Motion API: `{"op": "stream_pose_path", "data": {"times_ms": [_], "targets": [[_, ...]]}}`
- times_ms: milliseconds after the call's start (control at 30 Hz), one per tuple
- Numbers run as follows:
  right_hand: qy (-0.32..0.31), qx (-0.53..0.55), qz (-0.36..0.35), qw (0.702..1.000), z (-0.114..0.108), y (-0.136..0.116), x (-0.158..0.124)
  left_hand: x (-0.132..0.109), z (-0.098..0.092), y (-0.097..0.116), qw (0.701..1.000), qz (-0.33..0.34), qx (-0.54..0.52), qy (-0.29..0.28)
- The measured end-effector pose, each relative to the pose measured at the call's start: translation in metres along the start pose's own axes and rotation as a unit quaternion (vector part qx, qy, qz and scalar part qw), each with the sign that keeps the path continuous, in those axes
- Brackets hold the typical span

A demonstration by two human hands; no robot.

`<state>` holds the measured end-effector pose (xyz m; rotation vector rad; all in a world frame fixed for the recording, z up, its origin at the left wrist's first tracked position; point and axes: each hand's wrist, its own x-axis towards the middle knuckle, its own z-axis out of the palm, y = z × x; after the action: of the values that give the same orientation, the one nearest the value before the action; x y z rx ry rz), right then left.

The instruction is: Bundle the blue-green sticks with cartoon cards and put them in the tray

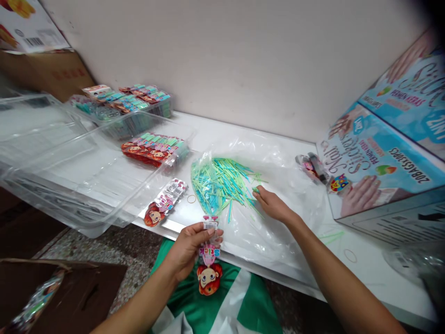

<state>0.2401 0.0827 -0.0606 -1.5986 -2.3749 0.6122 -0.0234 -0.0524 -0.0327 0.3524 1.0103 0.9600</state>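
My left hand [194,243] grips a small cartoon packet [209,273] at its upper part. The packet shows a red-haired face at the bottom and the word "Stick" above it. My right hand [273,202] is pinched at the right side of a heap of thin green and blue sticks [222,178], with a bit of green at its fingertips. The heap spills from a clear plastic bag [285,174] spread over the table. Another such packet [165,202] lies left of my left hand, beside a rubber band [191,198].
Large clear plastic trays [86,185] overhang the table's left edge. Bundled packets [153,149] stand behind them, and a filled container [132,106] sits at the wall. Blue printed boxes [385,162] rise on the right. An open brown carton [97,287] is low on the left.
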Motion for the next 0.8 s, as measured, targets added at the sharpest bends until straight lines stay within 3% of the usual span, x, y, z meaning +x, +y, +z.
{"op": "stream_pose_path", "data": {"times_ms": [133,267,600,800], "targets": [[-0.026,-0.044,0.009,0.999,0.007,0.001,0.001,0.002,0.001,0.007,1.000,0.016,0.012,-0.001],[-0.011,-0.046,0.033,0.998,0.014,0.009,0.005,0.003,0.000,0.010,1.000,0.023,0.008,0.000],[0.154,0.142,0.062,0.976,0.020,0.019,0.008,0.009,-0.002,0.012,0.999,0.033,0.004,-0.006],[0.204,0.207,0.056,0.955,0.037,0.016,0.005,0.009,0.003,0.013,0.999,0.045,0.006,-0.015]]}}
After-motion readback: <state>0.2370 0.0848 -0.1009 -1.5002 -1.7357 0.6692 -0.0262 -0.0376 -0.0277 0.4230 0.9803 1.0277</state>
